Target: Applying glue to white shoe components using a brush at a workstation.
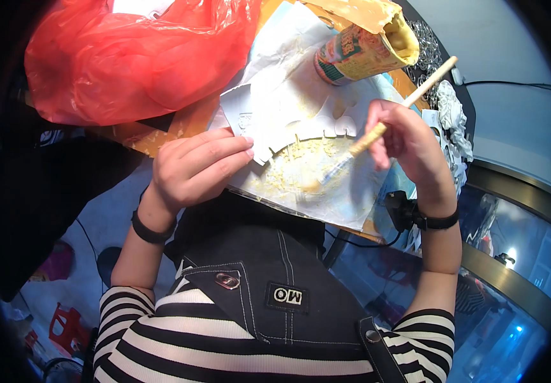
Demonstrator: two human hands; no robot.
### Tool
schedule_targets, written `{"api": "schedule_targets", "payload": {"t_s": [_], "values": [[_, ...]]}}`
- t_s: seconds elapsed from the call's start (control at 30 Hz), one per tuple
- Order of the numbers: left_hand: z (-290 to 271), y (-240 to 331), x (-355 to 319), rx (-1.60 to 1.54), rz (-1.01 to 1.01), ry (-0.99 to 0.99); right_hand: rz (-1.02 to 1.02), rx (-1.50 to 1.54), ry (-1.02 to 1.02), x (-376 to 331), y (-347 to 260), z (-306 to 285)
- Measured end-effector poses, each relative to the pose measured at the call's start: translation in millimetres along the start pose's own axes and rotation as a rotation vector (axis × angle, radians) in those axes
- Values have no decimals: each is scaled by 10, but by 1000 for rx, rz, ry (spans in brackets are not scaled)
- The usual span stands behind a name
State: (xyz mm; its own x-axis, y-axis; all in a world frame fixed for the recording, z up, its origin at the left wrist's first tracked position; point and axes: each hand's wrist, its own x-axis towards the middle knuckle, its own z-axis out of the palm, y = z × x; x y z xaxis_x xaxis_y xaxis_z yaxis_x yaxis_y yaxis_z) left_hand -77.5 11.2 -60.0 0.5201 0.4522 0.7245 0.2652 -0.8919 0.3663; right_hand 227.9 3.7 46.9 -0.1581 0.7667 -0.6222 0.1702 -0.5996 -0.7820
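My left hand (200,165) pinches the near corner of a white sheet piece (239,105), thumb below and fingers on top. From there a curved white strip with small cuts along its edge (310,129) runs right across the paper-covered board (345,207); whether it is one piece with the sheet I cannot tell. My right hand (406,131) is closed around a wooden-handled brush (430,82), slightly blurred. Its pale bristles point down-left at the paper, just below the strip's cut edge. Yellowish glue-like smears (297,153) cover the paper there.
A printed can (358,56) coated in yellowish residue stands tilted in view beyond my right hand. A large red plastic bag (141,64) fills the far left. Crumpled white material (451,108) lies at the right edge. A red plastic stool (68,329) stands on the floor at lower left.
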Motion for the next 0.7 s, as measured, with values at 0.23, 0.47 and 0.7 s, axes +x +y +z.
{"api": "schedule_targets", "payload": {"t_s": [0.23,0.47,0.7], "values": [[5,-8,25,-3,18,25,-429,326,167,-341,311,-154],[13,-26,29,-8,34,42,-696,-238,343,-559,573,231],[16,-5,39,-8,10,26,-740,-553,378,-510,611,237]]}}
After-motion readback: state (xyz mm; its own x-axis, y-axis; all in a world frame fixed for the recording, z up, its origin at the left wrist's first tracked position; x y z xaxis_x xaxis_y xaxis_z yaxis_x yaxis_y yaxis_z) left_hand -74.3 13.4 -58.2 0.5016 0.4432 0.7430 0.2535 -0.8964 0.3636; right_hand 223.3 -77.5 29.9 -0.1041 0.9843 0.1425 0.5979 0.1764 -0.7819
